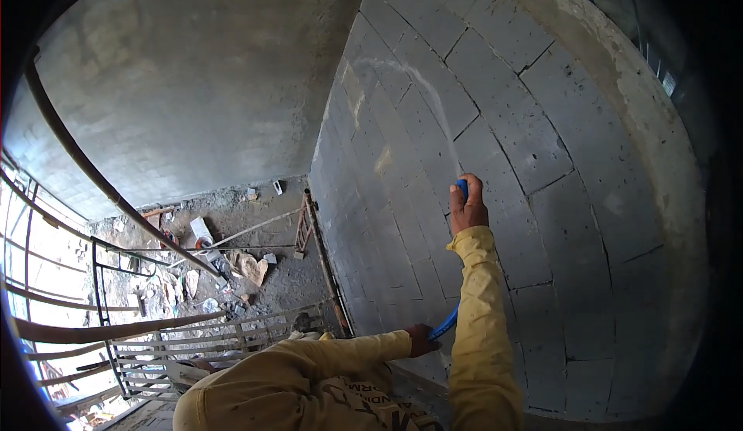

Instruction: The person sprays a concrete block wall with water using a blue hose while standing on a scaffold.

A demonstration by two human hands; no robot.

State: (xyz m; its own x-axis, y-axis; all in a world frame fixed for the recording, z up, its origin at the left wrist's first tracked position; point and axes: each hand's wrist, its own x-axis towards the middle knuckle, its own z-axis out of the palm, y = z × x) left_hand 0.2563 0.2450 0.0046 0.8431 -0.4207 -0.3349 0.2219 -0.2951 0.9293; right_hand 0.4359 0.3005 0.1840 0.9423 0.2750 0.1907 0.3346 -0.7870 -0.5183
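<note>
In the head view, my right hand [468, 206] is raised in front of a grey block wall [534, 234], closed around the end of a blue hose [446, 324]. A thin stream of water [435, 102] leaves that end and arcs up and left across the blocks. Lower down, my left hand [422, 340] is wrapped around the same hose. The hose bends between the two hands, partly hidden behind my right forearm. Both sleeves are yellow.
A smooth plastered wall [209, 83] meets the block wall at a corner. Slats of a wooden platform [255, 330], scaffold poles [73, 145] and a metal frame [101, 292] stand at left. Far below, rubble and torn paper bags [249, 267] litter the ground.
</note>
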